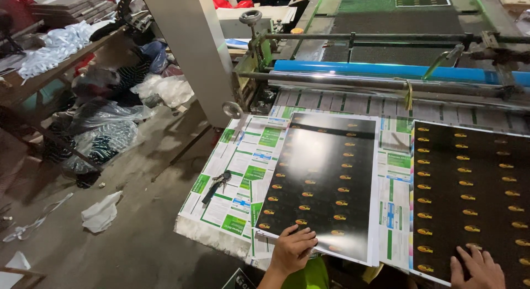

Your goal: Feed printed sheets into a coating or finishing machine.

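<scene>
A: Nearest first. Left hand [292, 249] lies flat, fingers spread, on the near edge of the glossy black printed sheet with rows of small gold ovals [323, 184]. It pinches nothing; the palm presses down.

B: Right hand?

A: Right hand [477, 269] likewise flat and spread, on the near corner of the second black gold-dotted sheet [469, 195], just right of the first. Both sheets rest on a bed of white-and-green printed waste sheets [243, 173] covering the table.

B: Handling note?

A: My judgement: glossy faces mark easily, so keep the palms light and push from the edge rather than drag across the print. The first sheet sits slightly skewed to the bed; it would want squaring.

B: Edges, room?

A: The left sheet's near corner overhangs the table edge by the wrist. A bunch of dark keys [218, 183] lies on the waste sheets to the left, apart from the sheet. Beyond, the steel roller bar [386, 82] and blue cylinder [381, 69] of the machine close off the far side. Open concrete floor [138, 223] left, strewn with crumpled white paper [100, 213] and plastic bags.
</scene>
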